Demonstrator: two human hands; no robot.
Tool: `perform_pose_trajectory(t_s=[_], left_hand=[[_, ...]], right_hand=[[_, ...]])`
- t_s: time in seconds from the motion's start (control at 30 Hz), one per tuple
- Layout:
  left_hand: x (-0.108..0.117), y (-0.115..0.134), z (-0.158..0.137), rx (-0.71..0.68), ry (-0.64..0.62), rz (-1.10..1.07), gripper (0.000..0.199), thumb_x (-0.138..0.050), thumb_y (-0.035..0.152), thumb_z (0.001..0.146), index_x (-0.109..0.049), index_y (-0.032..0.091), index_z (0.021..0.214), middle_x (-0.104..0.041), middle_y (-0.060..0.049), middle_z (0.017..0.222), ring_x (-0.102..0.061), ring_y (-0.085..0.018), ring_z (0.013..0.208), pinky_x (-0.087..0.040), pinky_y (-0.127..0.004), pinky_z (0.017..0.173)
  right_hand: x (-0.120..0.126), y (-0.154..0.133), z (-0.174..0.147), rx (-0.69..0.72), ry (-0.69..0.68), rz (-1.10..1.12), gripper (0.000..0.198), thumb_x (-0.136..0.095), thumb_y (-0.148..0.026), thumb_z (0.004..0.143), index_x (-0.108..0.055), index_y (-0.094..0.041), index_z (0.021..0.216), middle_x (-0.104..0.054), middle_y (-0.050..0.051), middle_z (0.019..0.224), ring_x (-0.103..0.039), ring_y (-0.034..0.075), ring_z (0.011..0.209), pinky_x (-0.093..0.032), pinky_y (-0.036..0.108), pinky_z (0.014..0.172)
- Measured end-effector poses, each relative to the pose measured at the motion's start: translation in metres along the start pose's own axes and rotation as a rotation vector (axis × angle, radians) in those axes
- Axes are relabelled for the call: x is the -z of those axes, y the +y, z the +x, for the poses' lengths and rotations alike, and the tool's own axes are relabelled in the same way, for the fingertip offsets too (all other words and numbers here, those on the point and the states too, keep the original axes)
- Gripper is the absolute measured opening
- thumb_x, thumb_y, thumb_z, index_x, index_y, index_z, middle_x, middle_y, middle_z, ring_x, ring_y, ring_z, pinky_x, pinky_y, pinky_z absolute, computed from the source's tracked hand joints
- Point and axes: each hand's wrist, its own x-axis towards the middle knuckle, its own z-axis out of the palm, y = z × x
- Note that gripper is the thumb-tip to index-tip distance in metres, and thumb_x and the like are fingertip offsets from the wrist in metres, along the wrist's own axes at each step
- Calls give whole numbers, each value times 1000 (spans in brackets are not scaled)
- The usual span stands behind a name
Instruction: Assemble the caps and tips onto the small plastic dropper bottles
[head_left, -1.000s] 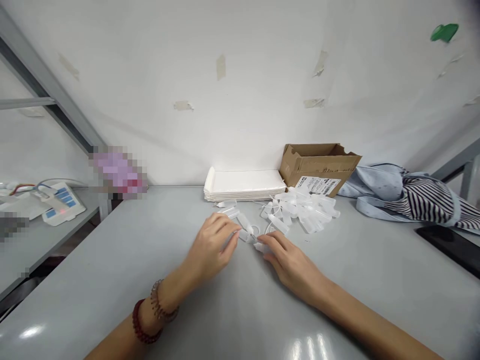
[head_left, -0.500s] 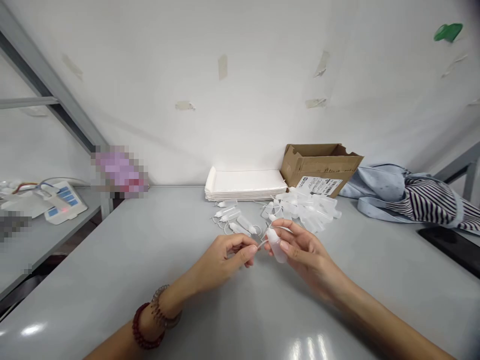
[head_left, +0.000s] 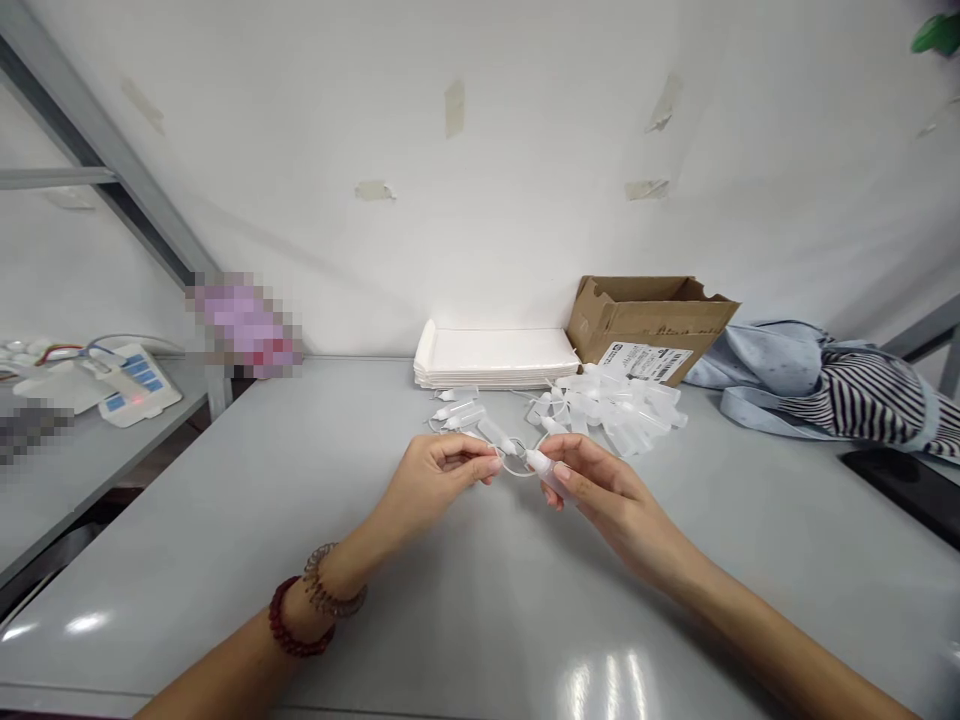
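My right hand [head_left: 611, 490] is closed round a small translucent white dropper-style bottle [head_left: 541, 464], its tip pointing up and to the left. From near that tip a thin white cord [head_left: 517, 473] curves across to my left hand [head_left: 442, 475], whose thumb and fingers pinch its other end. Just beyond my hands lie several similar small bottles [head_left: 459, 414] with thin cords on them. Farther right is a heap of translucent bottles [head_left: 626, 408], overlapping one another. My fingers hide part of the held bottle's body.
A stack of white padded envelopes [head_left: 495, 360] lies against the wall beside an open cardboard box [head_left: 652, 320]. To the right are a blue and striped cloth bag [head_left: 787, 385] and a black phone-like object [head_left: 907, 490]. A metal frame post [head_left: 142, 185] rises at the left of the grey table [head_left: 375, 620].
My left hand has moved away from the bottle, and the cord between my hands now bows in a wider curve. The bottle has tipped further toward the left. The camera view has shifted slightly.
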Motion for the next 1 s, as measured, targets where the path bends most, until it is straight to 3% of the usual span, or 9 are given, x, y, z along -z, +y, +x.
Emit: perform_pose_trajectory(t_s=[0.4, 1.0], left_hand=[[-4, 4, -8, -171, -51, 135, 15, -57, 26, 84, -67, 16, 78, -66, -2, 72, -59, -12, 68, -48, -21, 65], [-7, 4, -14, -168, -117, 104, 17, -54, 27, 87, -65, 17, 78, -64, -2, 73, -58, -13, 70, -48, -23, 66]], right_hand=[[-3, -4, -2, -12, -49, -99, 19, -49, -38, 91, -53, -24, 103, -53, -1, 74, -48, 15, 73, -35, 32, 76], [-7, -9, -5, 10, -68, -133, 21, -51, -41, 90, -52, -22, 99, -52, -1, 73, -49, 15, 70, -40, 32, 71]])
